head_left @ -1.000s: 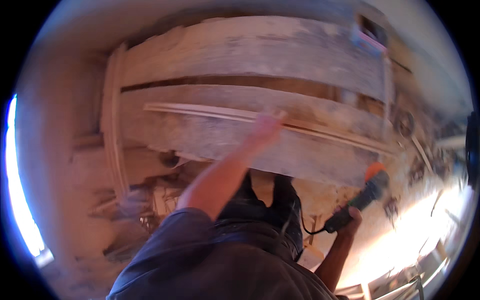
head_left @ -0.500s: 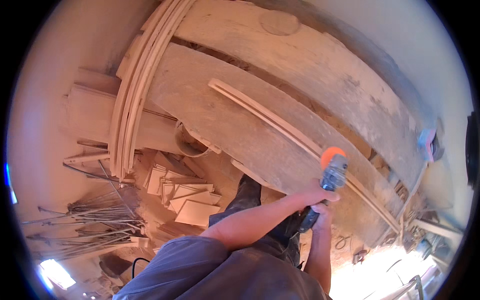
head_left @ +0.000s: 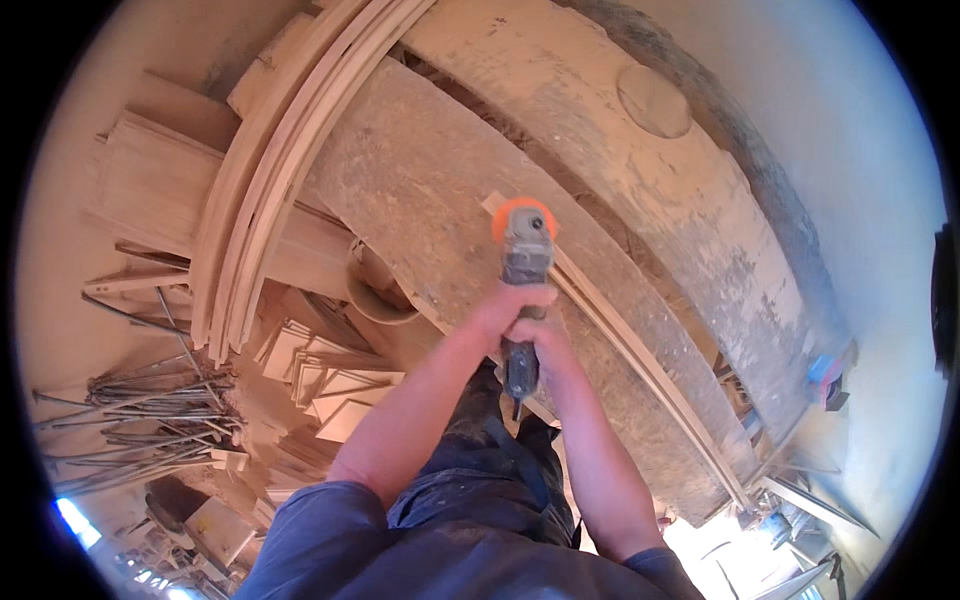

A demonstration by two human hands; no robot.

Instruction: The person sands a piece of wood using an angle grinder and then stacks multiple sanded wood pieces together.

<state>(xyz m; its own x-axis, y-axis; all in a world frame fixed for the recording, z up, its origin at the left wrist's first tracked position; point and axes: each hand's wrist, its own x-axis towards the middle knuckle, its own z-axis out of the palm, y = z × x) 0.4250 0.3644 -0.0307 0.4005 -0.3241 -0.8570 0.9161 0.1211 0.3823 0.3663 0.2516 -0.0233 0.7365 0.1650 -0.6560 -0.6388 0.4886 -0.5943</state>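
Both of my hands grip a grey angle grinder [head_left: 527, 262] fitted with an orange disc [head_left: 510, 207]. My left hand [head_left: 508, 308] wraps its body just behind the head. Farther back, my right hand [head_left: 540, 338] closes round the rear of the body, close against the left. The disc lies over the far left end of a long, narrow wooden strip [head_left: 630, 345]; whether it touches the wood I cannot tell. That strip rests on a dusty, worn plank bench [head_left: 420, 150] and runs down to the right.
Long wooden boards [head_left: 275, 170] lie across the bench's left end. Below them are a bucket [head_left: 378, 290], stacked thin wooden pieces [head_left: 330, 375] and a heap of metal rods [head_left: 160, 410]. A second wide plank [head_left: 600, 120] lies beyond a gap, along the wall.
My hands have carried the grinder left and away from me along the strip, from about its middle to its far left end. The view has also shifted.
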